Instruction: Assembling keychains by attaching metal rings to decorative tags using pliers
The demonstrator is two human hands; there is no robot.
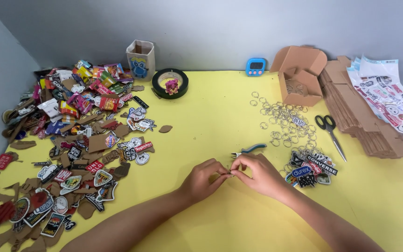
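Observation:
My left hand (204, 178) and my right hand (255, 173) meet over the yellow table (211, 107), fingertips pinched together on one small item (229, 172), too tiny to identify. Just beyond them lie small pliers (249, 149) with blue handles. To the right of my right hand sits a cluster of finished sticker charms (309, 169). Behind that, several loose metal key rings (281, 119) are scattered.
A big heap of cut-out sticker charms (75, 135) covers the left side. Black-handled scissors (330, 132) lie right of the rings. At the back stand a small paper cup box (141, 58), a tape roll (170, 83), a blue timer (255, 66), an open carton (299, 77), flat cardboard (364, 116) and sticker sheets (388, 95).

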